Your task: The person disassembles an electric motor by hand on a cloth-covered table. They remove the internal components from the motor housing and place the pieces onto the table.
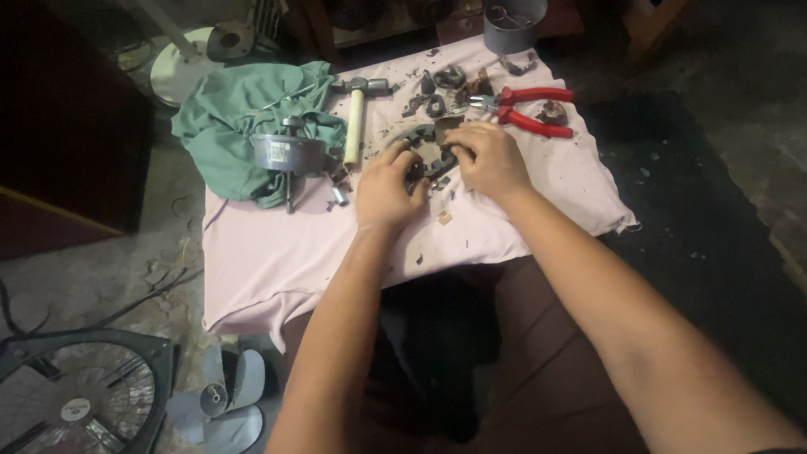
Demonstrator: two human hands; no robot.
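Both of my hands rest on a dark round motor stator that lies on a pale pink cloth. My left hand grips its left rim with curled fingers. My right hand holds its right side, fingers pressed onto the top. Small dark scraps and bits of wire lie scattered around the stator. The part of the stator under my fingers is hidden.
Red-handled pliers lie behind my right hand. A hammer with a pale handle, a grey motor housing with shaft and a green rag lie to the left. A grey cup stands behind. Fan blade and fan frame lie on the floor.
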